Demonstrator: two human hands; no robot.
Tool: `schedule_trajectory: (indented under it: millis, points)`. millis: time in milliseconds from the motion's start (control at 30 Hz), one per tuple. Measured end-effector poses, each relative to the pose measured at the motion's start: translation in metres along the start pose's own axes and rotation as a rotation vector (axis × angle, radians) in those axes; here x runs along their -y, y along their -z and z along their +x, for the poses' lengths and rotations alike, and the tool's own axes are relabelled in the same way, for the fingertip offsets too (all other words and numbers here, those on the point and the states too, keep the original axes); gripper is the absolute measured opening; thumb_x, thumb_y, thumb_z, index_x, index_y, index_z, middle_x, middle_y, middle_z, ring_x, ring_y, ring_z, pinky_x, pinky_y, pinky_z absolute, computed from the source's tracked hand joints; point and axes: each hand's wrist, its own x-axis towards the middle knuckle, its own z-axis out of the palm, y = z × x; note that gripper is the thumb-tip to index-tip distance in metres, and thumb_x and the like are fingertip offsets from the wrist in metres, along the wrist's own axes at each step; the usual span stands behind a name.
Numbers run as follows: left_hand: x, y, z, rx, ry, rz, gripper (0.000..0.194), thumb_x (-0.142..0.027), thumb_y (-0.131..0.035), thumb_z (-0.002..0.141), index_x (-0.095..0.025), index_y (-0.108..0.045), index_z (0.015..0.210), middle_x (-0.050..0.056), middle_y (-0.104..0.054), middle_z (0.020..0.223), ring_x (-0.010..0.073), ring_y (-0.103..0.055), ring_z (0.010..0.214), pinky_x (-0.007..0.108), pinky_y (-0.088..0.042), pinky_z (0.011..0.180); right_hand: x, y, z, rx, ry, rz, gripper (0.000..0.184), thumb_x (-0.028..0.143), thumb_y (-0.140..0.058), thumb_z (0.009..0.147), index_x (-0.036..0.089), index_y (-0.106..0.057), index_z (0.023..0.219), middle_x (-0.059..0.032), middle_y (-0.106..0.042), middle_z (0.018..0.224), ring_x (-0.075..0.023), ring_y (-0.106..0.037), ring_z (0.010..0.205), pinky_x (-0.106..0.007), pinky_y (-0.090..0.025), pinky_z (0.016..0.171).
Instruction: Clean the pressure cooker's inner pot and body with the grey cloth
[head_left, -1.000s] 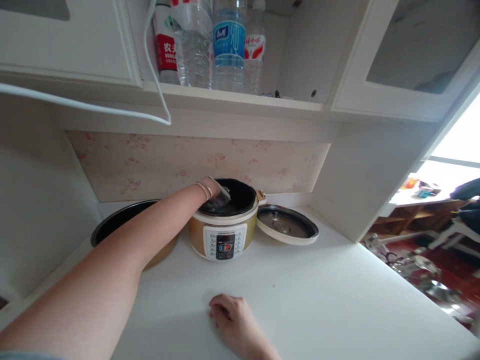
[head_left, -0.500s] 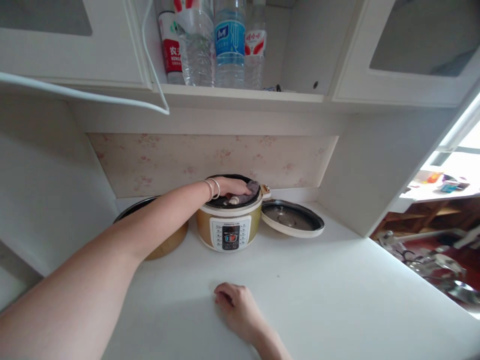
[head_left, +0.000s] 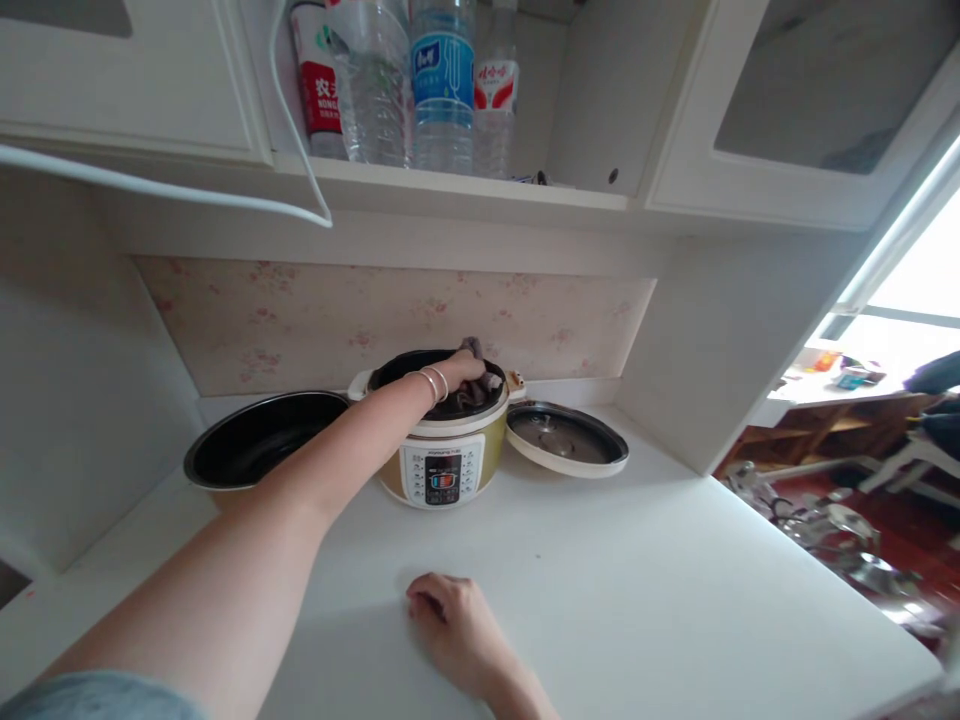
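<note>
A gold and white electric cooker point(head_left: 444, 460) stands open at the back of the white counter point(head_left: 637, 570). My left hand point(head_left: 463, 368) reaches into its dark inside and grips a grey cloth point(head_left: 480, 380) against the far right rim. Bracelets circle that wrist. My right hand point(head_left: 450, 625) rests on the counter in front of the cooker, fingers curled under, holding nothing. The cooker's lid point(head_left: 566, 440) lies upside down on the counter just right of the cooker.
A black inner pot point(head_left: 259, 450) sits left of the cooker. Several water bottles point(head_left: 442, 85) stand on the shelf above, with a white cord point(head_left: 296, 150) hanging beside them. At the right, the counter ends at a cluttered floor.
My left hand has moved the cloth around inside the cooker, from the left part to the far right rim. My right hand has stayed on the counter.
</note>
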Motion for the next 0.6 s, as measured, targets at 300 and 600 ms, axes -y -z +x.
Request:
schedule_trajectory:
  millis: [300,600]
  points:
    - [0.020,0.053,-0.048,0.354,-0.089,0.377,0.039,-0.003,-0.060,0.050,-0.021,-0.071,0.083,-0.002,-0.071,0.079,0.0182,-0.063,0.071,0.024,-0.048,0.059,0.004,-0.004,0.000,0.010,0.014,-0.027,0.026,0.017,-0.044,0.086,0.023,-0.068,0.091,-0.0003,-0.069,0.084,-0.0128,-0.063,0.077,-0.019,-0.042,0.070]
    - [0.052,0.065,-0.022,0.093,-0.165,1.043,0.013,-0.007,-0.064,0.059,-0.018,-0.071,0.060,0.012,-0.070,0.071,0.0302,-0.061,0.091,0.041,-0.041,0.086,0.006,-0.006,0.001,0.005,0.003,-0.047,0.025,0.018,-0.043,0.088,0.023,-0.067,0.090,-0.0001,-0.069,0.083,-0.0124,-0.062,0.076,-0.019,-0.042,0.070]
